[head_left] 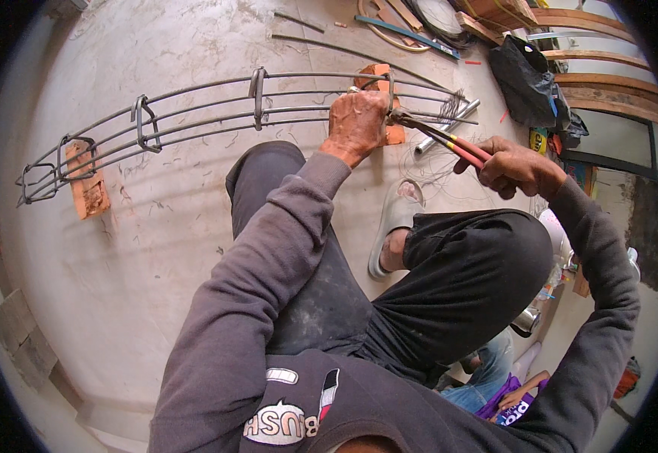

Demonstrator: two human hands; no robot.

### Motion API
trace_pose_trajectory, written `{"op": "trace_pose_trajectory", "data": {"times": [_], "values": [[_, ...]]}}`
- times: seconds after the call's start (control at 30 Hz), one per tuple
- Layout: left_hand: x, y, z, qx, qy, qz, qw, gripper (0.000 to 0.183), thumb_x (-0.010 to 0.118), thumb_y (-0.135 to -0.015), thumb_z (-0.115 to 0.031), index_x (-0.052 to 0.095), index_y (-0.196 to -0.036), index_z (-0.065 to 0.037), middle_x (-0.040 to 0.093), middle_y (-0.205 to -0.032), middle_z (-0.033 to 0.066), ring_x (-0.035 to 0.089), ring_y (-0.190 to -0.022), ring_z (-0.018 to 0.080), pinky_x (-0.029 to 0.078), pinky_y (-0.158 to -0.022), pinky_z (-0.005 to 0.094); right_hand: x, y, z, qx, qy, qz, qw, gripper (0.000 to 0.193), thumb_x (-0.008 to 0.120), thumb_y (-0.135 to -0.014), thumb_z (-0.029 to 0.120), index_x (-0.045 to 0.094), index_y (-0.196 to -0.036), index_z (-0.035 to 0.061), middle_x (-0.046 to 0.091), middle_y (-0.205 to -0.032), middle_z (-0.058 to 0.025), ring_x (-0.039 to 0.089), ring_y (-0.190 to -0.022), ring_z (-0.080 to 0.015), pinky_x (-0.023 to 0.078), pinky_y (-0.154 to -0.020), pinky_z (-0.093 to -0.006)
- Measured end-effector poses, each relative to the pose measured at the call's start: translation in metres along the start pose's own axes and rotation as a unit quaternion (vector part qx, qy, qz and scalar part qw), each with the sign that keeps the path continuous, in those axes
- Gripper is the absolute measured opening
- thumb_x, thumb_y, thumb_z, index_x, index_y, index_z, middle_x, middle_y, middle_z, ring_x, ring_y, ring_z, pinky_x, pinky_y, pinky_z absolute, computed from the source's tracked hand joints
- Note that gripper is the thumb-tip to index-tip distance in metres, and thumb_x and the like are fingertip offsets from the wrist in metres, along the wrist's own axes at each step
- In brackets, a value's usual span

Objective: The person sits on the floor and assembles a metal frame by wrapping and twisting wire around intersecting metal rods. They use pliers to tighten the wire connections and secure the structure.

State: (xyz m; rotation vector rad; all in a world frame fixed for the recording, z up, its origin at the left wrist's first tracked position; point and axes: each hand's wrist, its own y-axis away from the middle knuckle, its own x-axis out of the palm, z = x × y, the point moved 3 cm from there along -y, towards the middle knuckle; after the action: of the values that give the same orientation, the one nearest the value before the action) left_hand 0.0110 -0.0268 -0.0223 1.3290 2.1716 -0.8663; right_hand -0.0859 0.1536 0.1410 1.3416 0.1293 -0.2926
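A long steel rebar cage (257, 84), with bent stirrups spaced along it, lies raised on bricks in front of me. My left hand (355, 124) is closed round the cage's bars close to the stirrup at its right part. In my right hand (522, 167) is a pair of red-handled pincers (471, 151), gripped by the handles. The pincers' jaws meet the cage at that stirrup, right beside my left fingers. Whether wire sits between the jaws is too small to tell. One orange brick (91, 192) supports the left part, another brick (395, 134) the right.
Loose thin wire (450, 174) and a metal pipe (450, 127) lie beyond my right foot. Steel rods (329, 44) rest on the far floor. A black bag (522, 79) and wooden planks (616, 94) stand right. Another person's arm (524, 392) shows at lower right.
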Motion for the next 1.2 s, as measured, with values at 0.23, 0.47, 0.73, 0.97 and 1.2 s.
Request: {"op": "trace_pose_trajectory", "data": {"times": [0.23, 0.47, 0.73, 0.97, 1.2], "values": [[-0.013, 0.006, -0.038, 0.060, -0.158, -0.129, 0.977, 0.074, 0.072, -0.071, -0.014, 0.045, -0.139, -0.002, 0.056, -0.116, 0.0187, 0.054, -0.116, 0.0358, 0.031, -0.109, 0.0584, -0.009, 0.000, 0.002, -0.021, 0.058, 0.018, 0.998, 0.050, 0.057, -0.066, 0.004, 0.061, -0.115, -0.0064, 0.056, -0.059, -0.0034, 0.055, -0.041, -0.0125, 0.049, -0.038, -0.0251], [0.023, -0.007, -0.098, 0.185, -0.003, -0.127, 0.975, 0.063, 0.063, -0.085, -0.021, 0.042, -0.141, -0.001, 0.061, -0.101, 0.0184, 0.065, -0.098, 0.0318, 0.038, -0.104, 0.0580, -0.006, 0.008, 0.009, -0.004, 0.065, -0.007, 0.998, 0.040, 0.057, -0.071, 0.010, 0.060, -0.107, -0.0095, 0.066, -0.066, -0.0128, 0.065, -0.047, -0.0198, 0.050, -0.038, -0.0245], [0.037, -0.024, -0.085, 0.145, 0.004, -0.119, 0.982, 0.040, 0.064, -0.087, -0.022, 0.055, -0.119, 0.000, 0.063, -0.073, 0.0126, 0.068, -0.066, 0.0269, 0.053, -0.056, 0.0376, 0.003, 0.022, 0.026, -0.281, 0.601, -0.287, 0.690, 0.024, 0.061, -0.088, 0.015, 0.058, -0.108, 0.0020, 0.061, -0.074, -0.0102, 0.066, -0.062, -0.0199, 0.051, -0.055, -0.0327], [0.030, -0.034, -0.084, 0.142, 0.108, -0.115, 0.977, 0.019, 0.064, -0.087, -0.018, 0.054, -0.090, -0.003, 0.062, -0.068, 0.0139, 0.068, -0.064, 0.0315, 0.053, -0.054, 0.0392, 0.009, 0.022, 0.022, -0.351, 0.759, -0.464, 0.293, 0.035, 0.061, -0.090, 0.031, 0.057, -0.117, 0.0092, 0.052, -0.082, 0.0015, 0.055, -0.075, -0.0138, 0.042, -0.063, -0.0300], [-0.007, -0.023, -0.080, 0.089, 0.089, 0.024, 0.992, 0.071, 0.081, -0.067, -0.014, 0.048, -0.129, -0.002, 0.055, -0.115, 0.0233, 0.061, -0.100, 0.0410, 0.050, -0.081, 0.0469, 0.000, 0.013, 0.026, -0.336, 0.746, -0.445, 0.363, 0.029, 0.061, -0.091, 0.032, 0.059, -0.111, 0.0103, 0.056, -0.083, 0.0005, 0.058, -0.073, -0.0128, 0.047, -0.060, -0.0275]]}}
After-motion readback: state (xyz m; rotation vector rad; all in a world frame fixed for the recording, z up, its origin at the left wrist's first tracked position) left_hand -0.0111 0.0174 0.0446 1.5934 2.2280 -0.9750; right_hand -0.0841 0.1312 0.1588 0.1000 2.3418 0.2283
